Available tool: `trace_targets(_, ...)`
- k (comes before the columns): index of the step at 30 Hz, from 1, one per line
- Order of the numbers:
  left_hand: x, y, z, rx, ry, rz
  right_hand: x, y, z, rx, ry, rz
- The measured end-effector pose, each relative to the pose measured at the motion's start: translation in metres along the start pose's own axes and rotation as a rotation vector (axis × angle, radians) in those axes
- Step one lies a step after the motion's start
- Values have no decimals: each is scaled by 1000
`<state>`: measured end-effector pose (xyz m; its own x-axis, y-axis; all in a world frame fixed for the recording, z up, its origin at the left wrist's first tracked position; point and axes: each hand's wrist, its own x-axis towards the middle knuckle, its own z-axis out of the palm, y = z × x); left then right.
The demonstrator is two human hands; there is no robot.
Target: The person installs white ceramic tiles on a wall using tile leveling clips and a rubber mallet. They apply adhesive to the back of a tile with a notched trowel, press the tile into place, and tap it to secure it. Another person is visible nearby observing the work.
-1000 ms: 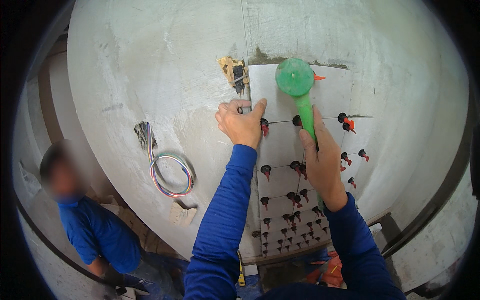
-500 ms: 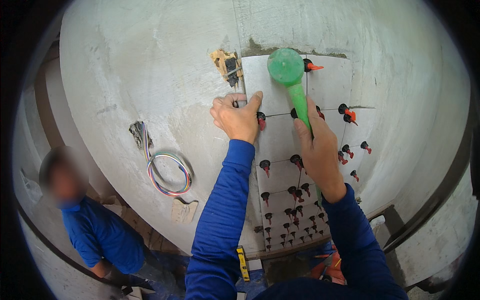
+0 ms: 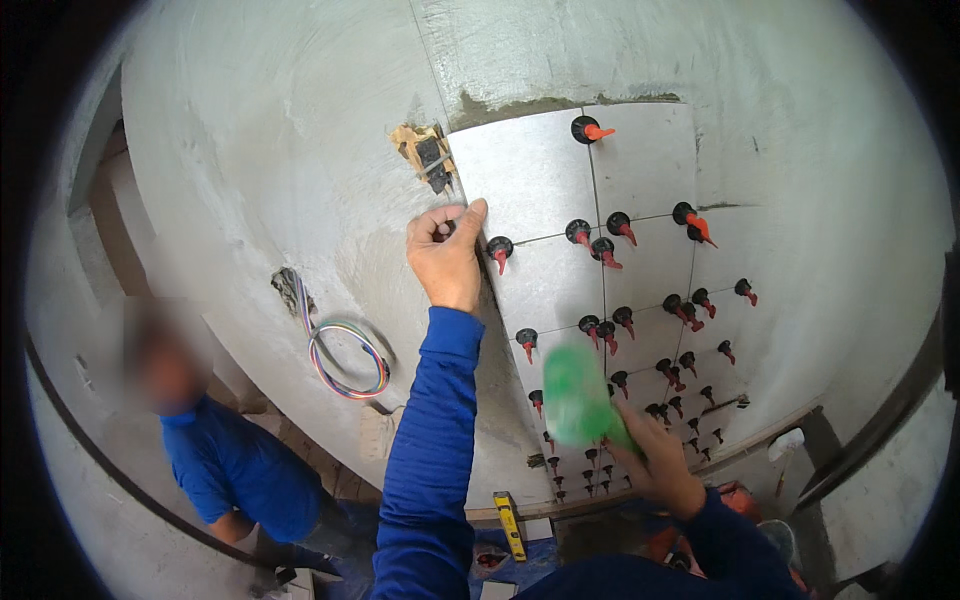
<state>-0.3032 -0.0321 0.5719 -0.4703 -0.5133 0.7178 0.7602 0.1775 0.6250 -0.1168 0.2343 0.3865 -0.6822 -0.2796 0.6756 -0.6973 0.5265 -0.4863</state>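
Note:
My right hand [image 3: 657,455] grips the handle of a green mallet [image 3: 578,395], held low in front of the tiled wall. Motion blurs the mallet head. My left hand [image 3: 443,256] rests at the left edge of the upper tile [image 3: 525,175], its fingers curled and the thumb against that edge. Something dark shows inside the curled fingers, too small to name. Close to this hand, a black tile-levelling clip with a red lever [image 3: 499,254] sits at the tile's lower left corner. Another clip with an orange lever [image 3: 590,130] sits on the joint near the top.
Several more red-levered clips [image 3: 607,335] line the joints below. Left of the tiles are an opening with torn cardboard [image 3: 425,158] and coiled coloured wires [image 3: 350,360]. A person in blue [image 3: 245,460] stands at lower left. A yellow spirit level [image 3: 510,525] stands low down.
My right hand has brought the mallet down and away from the upper tiles. My left hand stays at the tile edge. The whole view has shifted slightly.

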Motion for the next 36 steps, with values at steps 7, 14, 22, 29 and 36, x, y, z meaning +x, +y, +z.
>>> trace_targets(7, -3, 9, -5, 31, -16, -10, -167, 106, -31, -11, -428, 362)
trace_targets(14, -4, 10, -7, -31, -7, -17, -310, 230, -72, -77, -642, 603)
trace_targets(22, -1, 9, -17, -254, -22, -51, -462, 323, -115, -231, -745, 1079)
trace_targets(29, 1, -1, -30, -249, -150, 23, -499, 345, -126, -267, -722, 1228)
trace_targets(36, 12, -9, -36, -242, -193, -31, -505, 347, -129, -240, -693, 1210)
